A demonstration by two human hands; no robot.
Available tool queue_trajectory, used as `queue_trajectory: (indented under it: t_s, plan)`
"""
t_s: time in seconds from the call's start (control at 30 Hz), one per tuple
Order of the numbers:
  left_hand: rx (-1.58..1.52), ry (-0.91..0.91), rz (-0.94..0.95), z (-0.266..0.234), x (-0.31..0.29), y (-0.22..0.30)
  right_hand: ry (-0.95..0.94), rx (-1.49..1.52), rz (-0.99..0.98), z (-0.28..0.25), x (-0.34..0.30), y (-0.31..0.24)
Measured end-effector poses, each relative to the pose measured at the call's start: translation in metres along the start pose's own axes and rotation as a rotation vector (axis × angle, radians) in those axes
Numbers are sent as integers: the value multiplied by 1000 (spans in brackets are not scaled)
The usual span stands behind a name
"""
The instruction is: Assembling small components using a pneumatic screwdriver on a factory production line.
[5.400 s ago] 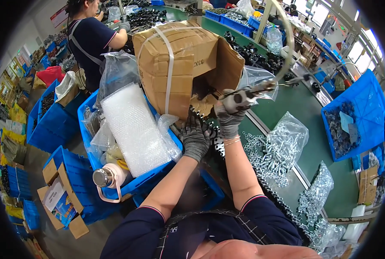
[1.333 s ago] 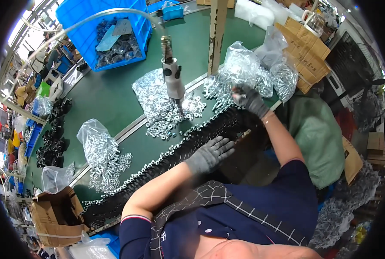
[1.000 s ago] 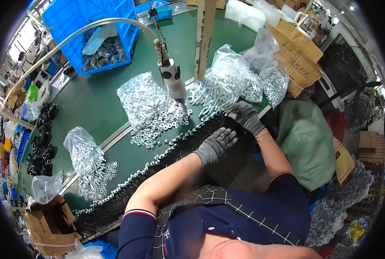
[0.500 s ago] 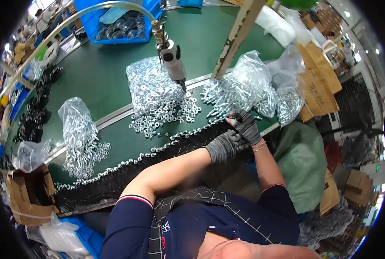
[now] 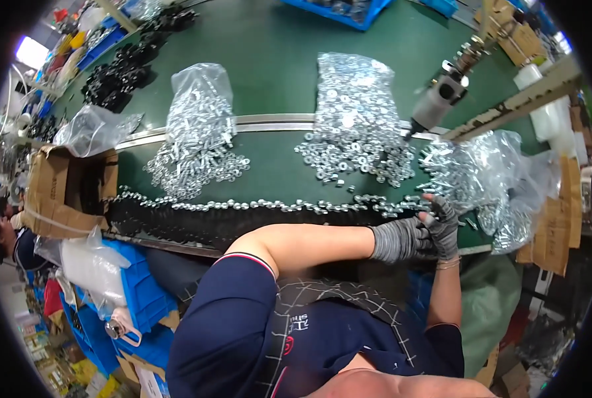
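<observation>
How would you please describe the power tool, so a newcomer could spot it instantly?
Find the green table, then the slanting post at its right. Just left of the post, a grey, cylindrical power tool points down-left. Unlike the clear bags nearby, it narrows to a dark tip.

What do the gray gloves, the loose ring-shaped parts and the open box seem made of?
Gray gloves: likely knit fabric, matte, with fine ridges. Ring-shaped parts: probably metal, perhaps plated, given their silvery glints. Open box: apparently cardboard, dull brown with flat panels.
</observation>
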State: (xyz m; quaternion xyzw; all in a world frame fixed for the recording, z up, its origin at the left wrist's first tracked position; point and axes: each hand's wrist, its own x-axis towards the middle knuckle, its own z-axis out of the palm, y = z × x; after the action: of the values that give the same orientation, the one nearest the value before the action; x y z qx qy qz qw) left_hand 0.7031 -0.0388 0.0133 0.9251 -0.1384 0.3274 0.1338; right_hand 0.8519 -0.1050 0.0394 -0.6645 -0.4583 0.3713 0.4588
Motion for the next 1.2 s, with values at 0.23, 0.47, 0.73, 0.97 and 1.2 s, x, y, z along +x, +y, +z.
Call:
queue_trajectory:
  t_s: [0.23, 0.47, 0.73, 0.97, 1.2]
  plan:
    - [-15, -140, -146, -11, -44, 17, -65, -62, -85, 46, 5, -9]
    - [-14, -189, -275, -46, -90, 29, -101, 37, -290, 102, 8, -16]
    - [109, -200, -156, -106, -129, 32, -112, 183, -212, 159, 4, -19]
    - [-89, -240, -281, -135, -159, 43, -89, 235, -230, 202, -4, -34]
    - [210, -283, -95, -167, -191, 39, -125, 34, -331, 235, 7, -49]
